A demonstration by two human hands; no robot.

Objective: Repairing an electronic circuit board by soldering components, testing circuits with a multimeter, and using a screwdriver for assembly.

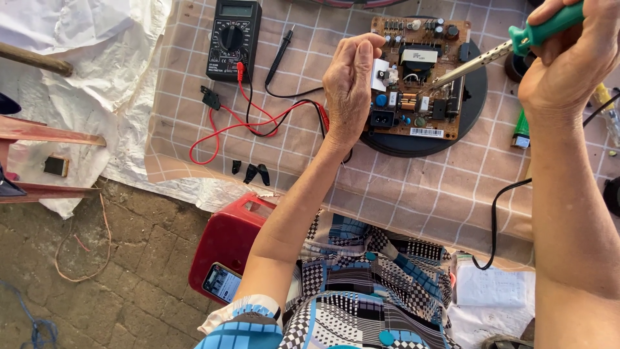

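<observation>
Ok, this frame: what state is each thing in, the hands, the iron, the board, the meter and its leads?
Left hand: fingers pinched together above the board's left edge.
Right hand: gripping the soldering iron's green handle.
Soldering iron: tip down on the board.
Circuit board: bare, components up, lying on a black disc.
Multimeter: lying flat, untouched.
Probe leads: loose on the cloth.

Probably an outdoor repair bench, multimeter (233, 39), circuit board (416, 77), brick floor (129, 284)

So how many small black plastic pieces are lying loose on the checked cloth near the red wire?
3 small black pieces: one leftmost, two close together right of it, all below the red wire. More may be hidden under the left hand.
</observation>
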